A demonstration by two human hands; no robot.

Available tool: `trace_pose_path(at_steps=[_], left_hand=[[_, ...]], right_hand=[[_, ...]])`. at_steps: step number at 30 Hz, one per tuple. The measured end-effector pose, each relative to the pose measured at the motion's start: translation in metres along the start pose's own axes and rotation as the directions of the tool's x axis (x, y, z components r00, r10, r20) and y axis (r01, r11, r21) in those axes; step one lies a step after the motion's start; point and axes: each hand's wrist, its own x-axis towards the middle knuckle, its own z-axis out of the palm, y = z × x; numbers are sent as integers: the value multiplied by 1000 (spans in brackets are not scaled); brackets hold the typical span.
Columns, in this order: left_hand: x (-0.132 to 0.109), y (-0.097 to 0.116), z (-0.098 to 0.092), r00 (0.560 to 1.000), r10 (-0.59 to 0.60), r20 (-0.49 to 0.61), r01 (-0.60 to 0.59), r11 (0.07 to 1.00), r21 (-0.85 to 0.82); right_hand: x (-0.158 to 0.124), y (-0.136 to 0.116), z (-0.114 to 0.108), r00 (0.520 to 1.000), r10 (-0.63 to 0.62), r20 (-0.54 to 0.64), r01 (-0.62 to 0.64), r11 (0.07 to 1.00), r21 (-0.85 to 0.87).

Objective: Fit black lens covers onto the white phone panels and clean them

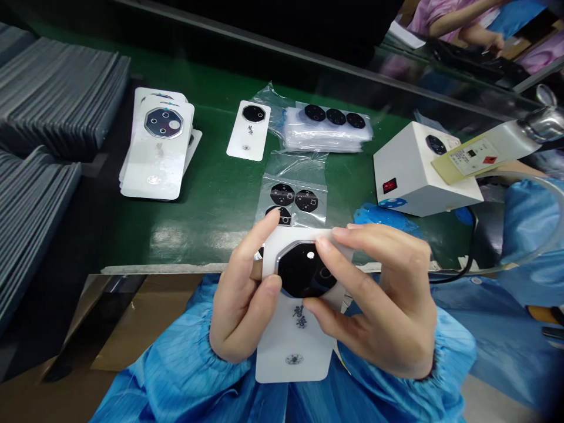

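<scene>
Card (pixel 296 346) in both hands?

Yes, held just past the bench edge, with a black octagonal lens piece (pixel 304 269) sitting on its upper half.

How are your fingers?

My left hand (pixel 240 288) curls around the card's left side, its thumb (pixel 271 285) pressed near the octagon's lower left edge and its index fingertip (pixel 271 216) up by the top of the card. My right hand (pixel 379 299) is spread wider, with the index and middle fingers (pixel 337 238) along the octagon's upper edge and the thumb (pixel 311 305) at its lower edge, so the card is pinched between both hands.

What's around you?

On the green bench (pixel 207 217), a bag of three black pieces (pixel 288 200) lies just ahead of my hands. Beyond it are a single card (pixel 249 130) and a bagged stack (pixel 328 132). A fanned pile of white cards (pixel 156 144) sits to my left, and a white box with a red switch (pixel 423 170) to my right, beside a blue glove (pixel 383 216).
</scene>
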Motion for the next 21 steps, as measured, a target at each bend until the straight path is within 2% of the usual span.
trace_pose_path(at_steps=[7, 21], left_hand=[[1, 0, 3, 995, -96, -29, 93, 990, -102], [2, 2, 2, 996, -85, 1, 85, 993, -81]], right_hand=[[0, 0, -1, 999, 20, 29, -19, 1000, -2], [4, -1, -5, 996, 35, 82, -33, 999, -21]])
